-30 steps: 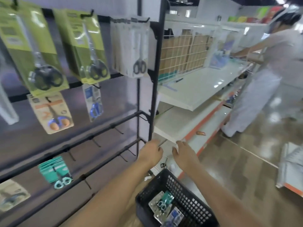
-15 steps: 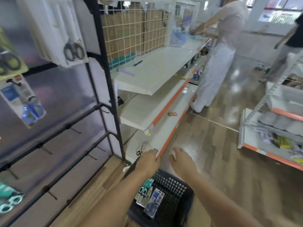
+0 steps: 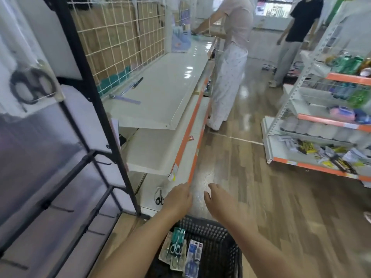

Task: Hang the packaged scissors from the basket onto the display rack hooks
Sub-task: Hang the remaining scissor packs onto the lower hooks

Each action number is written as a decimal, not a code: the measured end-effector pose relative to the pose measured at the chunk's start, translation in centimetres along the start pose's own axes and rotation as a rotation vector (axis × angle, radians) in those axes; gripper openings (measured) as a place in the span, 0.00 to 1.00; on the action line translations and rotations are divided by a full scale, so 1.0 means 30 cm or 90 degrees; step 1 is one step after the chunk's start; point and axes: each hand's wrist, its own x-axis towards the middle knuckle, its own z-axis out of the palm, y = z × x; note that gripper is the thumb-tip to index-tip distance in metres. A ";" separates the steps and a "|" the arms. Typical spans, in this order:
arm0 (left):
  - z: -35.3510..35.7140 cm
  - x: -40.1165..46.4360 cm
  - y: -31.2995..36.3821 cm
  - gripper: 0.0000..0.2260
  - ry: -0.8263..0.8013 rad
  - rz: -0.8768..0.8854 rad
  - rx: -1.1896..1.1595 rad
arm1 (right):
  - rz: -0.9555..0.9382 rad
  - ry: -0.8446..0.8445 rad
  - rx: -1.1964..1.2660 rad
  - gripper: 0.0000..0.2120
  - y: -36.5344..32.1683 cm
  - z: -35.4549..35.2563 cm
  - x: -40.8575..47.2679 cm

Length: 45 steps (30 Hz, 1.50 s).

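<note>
The black display rack [image 3: 96, 109] fills your left side, one pack of black scissors [image 3: 33, 85] hanging high on it. Below you, the black basket [image 3: 218, 243] holds the packaged scissors [image 3: 176, 247], leaning at its left wall. Your left hand [image 3: 177, 199] and right hand [image 3: 218, 201] hover above it, each grip loosely spread, holding nothing.

left forearm [image 3: 128, 251] hides part of the basket [image 3: 220, 245].
</note>
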 end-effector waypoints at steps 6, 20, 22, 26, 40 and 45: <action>-0.014 0.096 -0.135 0.12 -0.058 0.005 0.026 | 0.066 0.006 0.007 0.17 -0.041 0.100 0.038; 0.717 0.102 -0.822 0.09 -0.243 -0.131 0.075 | 0.209 -0.160 0.012 0.13 0.408 0.941 -0.011; 0.890 0.116 -0.952 0.08 -0.275 -0.145 0.087 | 0.231 -0.188 0.014 0.15 0.512 1.139 -0.007; 1.215 0.167 -1.214 0.13 -0.303 -0.168 0.126 | 0.263 -0.212 0.018 0.16 0.710 1.526 0.038; 1.918 0.744 -1.667 0.38 -0.122 -0.280 0.196 | 0.512 -0.170 0.171 0.38 1.146 2.241 0.498; 1.945 0.806 -1.661 0.40 -0.113 -0.270 0.132 | 0.494 -0.208 0.091 0.46 1.135 2.267 0.511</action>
